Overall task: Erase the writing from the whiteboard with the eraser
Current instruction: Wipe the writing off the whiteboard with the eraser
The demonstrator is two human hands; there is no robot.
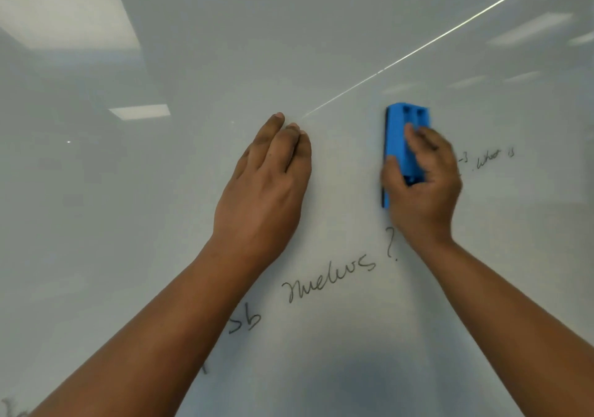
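A glossy whiteboard [337, 46] fills the view. My right hand [424, 185] grips a blue eraser [401, 133] and holds it upright, its pad flat against the board, right of centre. To its right runs a line of small black writing [495, 159]. Below the hands sits a larger black word with a question mark [334, 280], and more marks [246, 323] show beside my left forearm. My left hand [266, 185] rests flat on the board left of the eraser, fingers together, holding nothing.
Ceiling lights reflect in the board at the upper left [64, 11] and upper right. A thin bright reflected line [434, 40] runs diagonally up to the top right corner. A dark smudge [13, 408] sits at the bottom left corner.
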